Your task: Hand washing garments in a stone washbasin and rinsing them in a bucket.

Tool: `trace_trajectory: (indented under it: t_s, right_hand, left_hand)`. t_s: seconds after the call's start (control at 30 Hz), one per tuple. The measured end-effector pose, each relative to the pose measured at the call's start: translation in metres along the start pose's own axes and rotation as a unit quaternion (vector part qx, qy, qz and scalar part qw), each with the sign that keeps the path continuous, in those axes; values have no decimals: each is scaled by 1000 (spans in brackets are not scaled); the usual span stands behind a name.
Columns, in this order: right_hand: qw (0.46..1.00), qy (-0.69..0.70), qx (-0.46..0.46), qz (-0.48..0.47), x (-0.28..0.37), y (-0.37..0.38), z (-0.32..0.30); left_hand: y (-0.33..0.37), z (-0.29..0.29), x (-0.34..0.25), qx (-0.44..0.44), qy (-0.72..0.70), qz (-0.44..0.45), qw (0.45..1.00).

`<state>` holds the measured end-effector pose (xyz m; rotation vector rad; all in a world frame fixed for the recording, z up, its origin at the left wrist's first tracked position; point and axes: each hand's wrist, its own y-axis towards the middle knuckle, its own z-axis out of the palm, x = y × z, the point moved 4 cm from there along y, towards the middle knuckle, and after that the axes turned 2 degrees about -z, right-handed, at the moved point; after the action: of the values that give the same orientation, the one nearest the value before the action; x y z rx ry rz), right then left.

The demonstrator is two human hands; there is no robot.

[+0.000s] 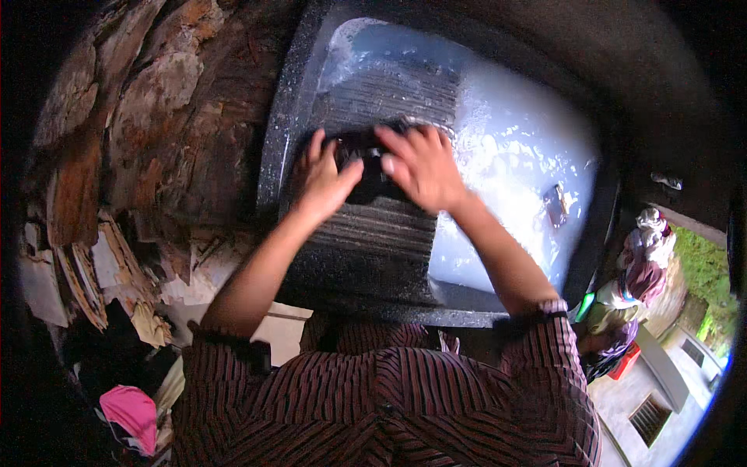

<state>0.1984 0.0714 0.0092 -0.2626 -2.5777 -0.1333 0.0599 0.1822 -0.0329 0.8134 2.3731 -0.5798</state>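
A dark stone-like wash sink (274, 183) has a ribbed washboard (373, 233) on its left side and a basin of cloudy, soapy water (510, 117) on its right. A dark, wet-looking cloth (367, 185) lies bunched across the ribs, its shape hard to make out. My left hand (328, 177) has its fingers and thumb bent around the cloth's left end. Over its right end my right hand (424, 167) is closed, slightly smeared by motion, with some pale foam beside its fingers. A small dark object (555, 206) sits in the water to the right, its kind unclear.
Peeling, rough boards (148, 117) stand left of the sink. A pink cloth (131, 416) is at lower left. Heaped clothes (646, 257) and a red object (625, 362) lie at the right, near a floor grate (650, 420).
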Motion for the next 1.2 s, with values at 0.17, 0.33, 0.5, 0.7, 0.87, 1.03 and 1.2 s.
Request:
trace_trajectory:
  t_s: [0.17, 0.33, 0.5, 0.7, 0.87, 1.03, 1.2]
  right_hand:
    - [986, -127, -106, -2, 4, -66, 28]
    - [977, -92, -131, 139, -72, 49, 5]
    - [994, 36, -106, -8, -60, 1, 6]
    - [978, -92, -180, 58, -54, -1, 11]
    - [971, -74, -187, 131, -65, 56, -1]
    - [971, 56, -230, -27, -32, -41, 12]
    - [969, -30, -186, 158, -67, 36, -2]
  left_hand:
    - [-53, 22, -43, -66, -56, 130, 988]
    - [70, 33, -79, -150, 16, 160, 976]
    - [15, 11, -66, -91, -103, 265, 955]
    - [18, 51, -75, -176, -1, 206, 963]
    - [110, 46, -59, -115, -12, 88, 989]
    - [-34, 39, -64, -126, 0, 228, 965]
    - [58, 43, -93, -101, 77, 159, 979]
